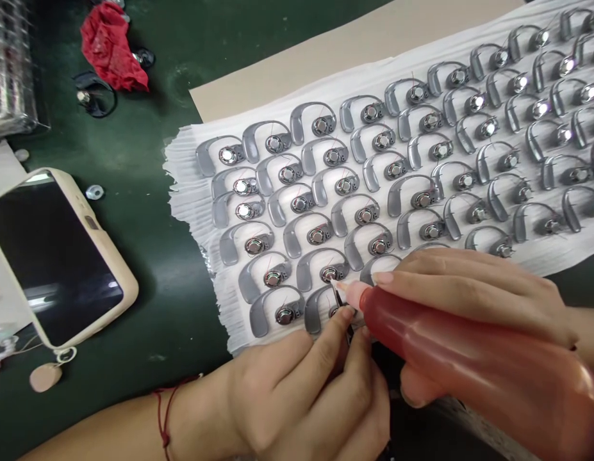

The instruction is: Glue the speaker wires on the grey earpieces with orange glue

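Several grey ear-hook earpiece shells (320,234), each with a round metal speaker, lie in rows on a white ribbed sheet (191,192). My right hand (470,288) is closed round a red squeeze bottle (470,358); its white nozzle tip (339,287) points at a shell in the nearest rows. My left hand (306,390) is at the sheet's near edge, with fingers pinched on a small dark tool or part that I cannot make out, right under the nozzle. A red string circles my left wrist.
A phone in a beige case (56,256) lies on the dark green mat at the left. A red cloth (111,45) and a black earpiece (92,96) sit at the far left. Brown cardboard (297,70) lies under the white sheet. A small round part (93,191) lies near the phone.
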Tool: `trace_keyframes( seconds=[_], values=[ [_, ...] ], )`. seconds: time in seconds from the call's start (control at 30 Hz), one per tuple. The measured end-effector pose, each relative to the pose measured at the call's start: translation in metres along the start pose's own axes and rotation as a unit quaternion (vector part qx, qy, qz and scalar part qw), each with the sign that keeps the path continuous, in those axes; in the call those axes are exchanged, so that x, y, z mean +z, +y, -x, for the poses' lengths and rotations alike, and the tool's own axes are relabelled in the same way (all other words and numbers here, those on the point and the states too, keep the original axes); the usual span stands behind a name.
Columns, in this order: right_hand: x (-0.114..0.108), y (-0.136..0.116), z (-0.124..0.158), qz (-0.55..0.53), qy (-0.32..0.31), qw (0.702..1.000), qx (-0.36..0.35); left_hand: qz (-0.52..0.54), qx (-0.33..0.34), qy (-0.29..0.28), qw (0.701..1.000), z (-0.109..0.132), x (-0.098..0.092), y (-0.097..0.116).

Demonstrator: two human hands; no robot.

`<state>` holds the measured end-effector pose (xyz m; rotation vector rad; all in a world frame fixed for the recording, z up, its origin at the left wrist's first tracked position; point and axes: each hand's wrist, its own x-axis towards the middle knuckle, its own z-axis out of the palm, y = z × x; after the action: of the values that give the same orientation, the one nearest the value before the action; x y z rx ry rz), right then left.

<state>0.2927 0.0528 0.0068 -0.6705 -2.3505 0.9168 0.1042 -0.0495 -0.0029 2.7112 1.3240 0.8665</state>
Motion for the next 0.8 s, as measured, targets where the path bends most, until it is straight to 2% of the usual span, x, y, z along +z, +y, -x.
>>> trace_keyframes(
  seconds=[0.23,0.3,0.47,0.6,0.73,0.8],
  values=[
    [-0.002,-0.003,0.001,0.009,-0.01,1.0,0.004,-0.001,-0.008,-0.006,1.0,0.0,-0.001,0.001],
    [0.0,-0.004,0.001,0.004,-0.006,1.0,-0.002,-0.002,0.009,-0.007,1.0,0.001,-0.002,0.001],
    [0.003,-0.006,0.003,0.002,0.022,0.999,0.04,0.001,0.028,-0.003,1.0,0.003,-0.001,-0.003],
    [-0.002,-0.011,0.002,0.025,0.006,1.0,0.019,-0.001,0.035,-0.011,0.999,0.003,-0.001,-0.003],
    [-0.004,-0.017,0.001,0.04,0.011,0.996,0.073,0.001,0.012,-0.012,1.0,0.003,-0.002,-0.003],
    [-0.002,-0.019,0.0,0.031,0.015,0.995,0.092,0.002,0.023,-0.023,0.999,0.003,-0.003,-0.004]
  ],
)
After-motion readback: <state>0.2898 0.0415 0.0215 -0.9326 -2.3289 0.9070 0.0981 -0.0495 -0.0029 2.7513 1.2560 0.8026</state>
